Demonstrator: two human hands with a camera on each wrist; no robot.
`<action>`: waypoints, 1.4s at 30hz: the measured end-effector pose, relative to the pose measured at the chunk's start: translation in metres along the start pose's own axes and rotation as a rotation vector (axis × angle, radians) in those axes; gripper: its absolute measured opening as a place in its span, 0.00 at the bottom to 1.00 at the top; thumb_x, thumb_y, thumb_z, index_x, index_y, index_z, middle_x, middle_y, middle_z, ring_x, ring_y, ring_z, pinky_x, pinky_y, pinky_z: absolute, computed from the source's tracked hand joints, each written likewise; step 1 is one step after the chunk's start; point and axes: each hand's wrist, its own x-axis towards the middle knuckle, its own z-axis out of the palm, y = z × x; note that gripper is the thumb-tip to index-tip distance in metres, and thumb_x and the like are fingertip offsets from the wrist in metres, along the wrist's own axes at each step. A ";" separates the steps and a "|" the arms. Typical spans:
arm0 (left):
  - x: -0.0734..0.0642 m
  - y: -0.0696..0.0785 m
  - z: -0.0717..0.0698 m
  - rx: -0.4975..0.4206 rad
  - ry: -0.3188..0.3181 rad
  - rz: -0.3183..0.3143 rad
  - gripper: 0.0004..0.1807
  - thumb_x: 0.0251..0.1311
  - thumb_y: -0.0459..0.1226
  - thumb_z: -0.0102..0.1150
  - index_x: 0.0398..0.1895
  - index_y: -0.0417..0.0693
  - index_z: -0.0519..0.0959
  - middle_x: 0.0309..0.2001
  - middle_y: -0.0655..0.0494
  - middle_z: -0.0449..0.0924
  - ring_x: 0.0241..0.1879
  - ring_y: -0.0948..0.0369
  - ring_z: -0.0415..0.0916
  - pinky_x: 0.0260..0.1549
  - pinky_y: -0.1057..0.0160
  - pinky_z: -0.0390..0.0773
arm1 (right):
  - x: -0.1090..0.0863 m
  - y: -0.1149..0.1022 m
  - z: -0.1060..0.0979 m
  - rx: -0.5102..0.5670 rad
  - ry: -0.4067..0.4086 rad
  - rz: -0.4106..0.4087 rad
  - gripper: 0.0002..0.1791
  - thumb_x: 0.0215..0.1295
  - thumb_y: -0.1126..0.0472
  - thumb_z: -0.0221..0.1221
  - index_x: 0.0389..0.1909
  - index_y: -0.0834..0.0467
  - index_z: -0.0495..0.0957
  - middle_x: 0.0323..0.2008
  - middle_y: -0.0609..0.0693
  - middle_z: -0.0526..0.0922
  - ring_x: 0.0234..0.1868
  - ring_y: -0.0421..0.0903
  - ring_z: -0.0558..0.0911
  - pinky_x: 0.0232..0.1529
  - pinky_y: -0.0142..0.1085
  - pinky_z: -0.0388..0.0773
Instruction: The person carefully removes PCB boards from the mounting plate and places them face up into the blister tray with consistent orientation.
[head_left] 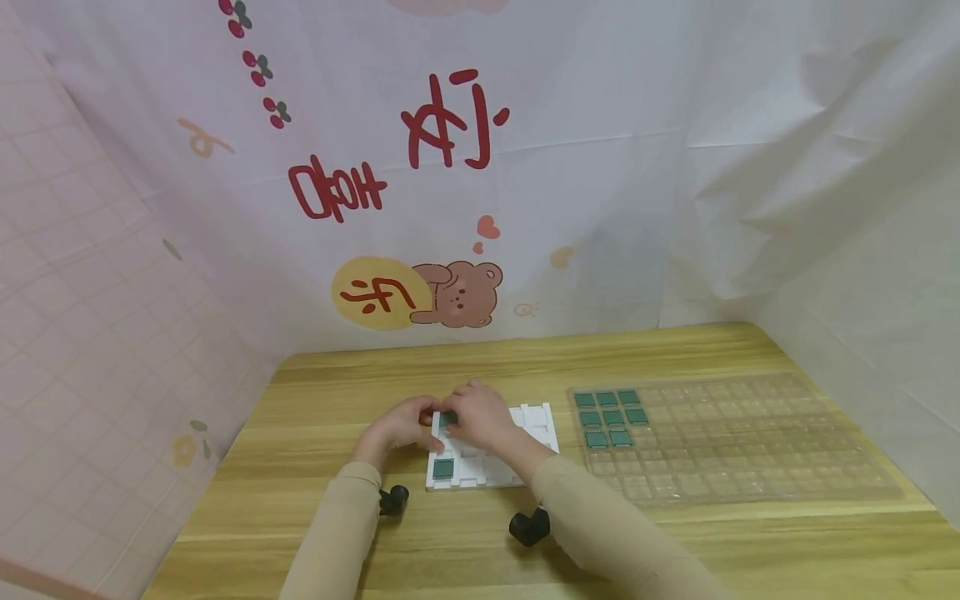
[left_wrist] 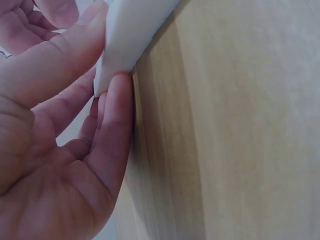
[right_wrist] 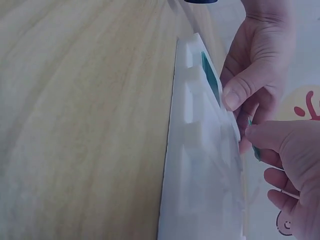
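Observation:
My left hand (head_left: 405, 425) grips the left edge of a white compartmented tray (head_left: 552, 429), its thumb on top and fingertips along the side in the left wrist view. Over the tray's far left corner, my right hand (head_left: 480, 414) pinches a small green square chip (right_wrist: 253, 142) between thumb and fingers. The held chip is tilted, close to the left fingers. Another green chip (head_left: 443, 468) lies in the near left compartment. The right hand and forearm hide part of the tray's middle.
To the right lies a large clear plastic tray (head_left: 735, 442) with many pockets; several green chips (head_left: 611, 417) fill its left end. Black wrist-camera parts (head_left: 530, 527) sit below the forearms. A printed cloth (head_left: 600, 208) hangs behind the wooden table (head_left: 300, 467).

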 end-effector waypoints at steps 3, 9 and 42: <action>0.001 -0.001 0.000 0.004 0.007 -0.009 0.35 0.39 0.27 0.80 0.56 0.38 0.76 0.47 0.53 0.79 0.48 0.56 0.74 0.53 0.53 0.72 | -0.003 0.000 -0.005 0.022 0.014 -0.002 0.18 0.57 0.52 0.70 0.49 0.49 0.86 0.46 0.44 0.84 0.49 0.45 0.77 0.53 0.39 0.72; 0.001 -0.001 0.000 0.035 0.014 -0.011 0.35 0.39 0.28 0.80 0.56 0.40 0.77 0.46 0.54 0.78 0.48 0.57 0.73 0.54 0.53 0.71 | -0.008 0.000 -0.011 0.054 0.046 -0.026 0.17 0.58 0.52 0.69 0.49 0.49 0.86 0.46 0.44 0.84 0.49 0.45 0.77 0.54 0.38 0.72; -0.001 0.004 0.001 0.077 0.010 -0.067 0.30 0.41 0.33 0.81 0.51 0.46 0.79 0.46 0.55 0.76 0.47 0.55 0.70 0.53 0.52 0.71 | -0.063 0.013 -0.052 0.261 0.179 -0.079 0.14 0.57 0.57 0.71 0.44 0.51 0.86 0.43 0.42 0.84 0.49 0.45 0.77 0.51 0.40 0.74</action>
